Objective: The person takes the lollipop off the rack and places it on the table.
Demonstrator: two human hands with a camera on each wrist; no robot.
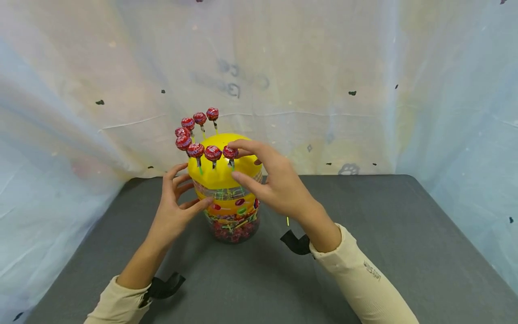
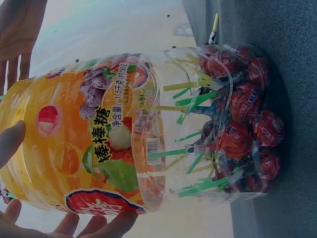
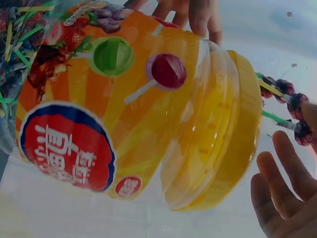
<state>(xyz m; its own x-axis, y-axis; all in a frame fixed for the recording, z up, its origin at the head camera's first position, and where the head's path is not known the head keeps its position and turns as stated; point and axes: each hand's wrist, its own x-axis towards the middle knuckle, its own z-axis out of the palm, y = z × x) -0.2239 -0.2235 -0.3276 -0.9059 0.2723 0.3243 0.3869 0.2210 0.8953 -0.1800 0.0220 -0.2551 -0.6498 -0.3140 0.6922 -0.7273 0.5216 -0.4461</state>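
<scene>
Left grip (image 1: 173,215) round jar (image 1: 231,209); right grip (image 1: 279,181) apparently pinching lollipop (image 1: 230,153)

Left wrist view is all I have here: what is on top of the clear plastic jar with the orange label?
Observer: Eight red-wrapped, ball-shaped lollipops stand in an arc on its round yellow plastic lid.
Operator: And the bare right hand?
Observer: Its thumb and index finger are at the rightmost lollipop in the head view.
Operator: What covers that arm?
Observer: A cream fabric sleeve with small dark lettering.
</scene>
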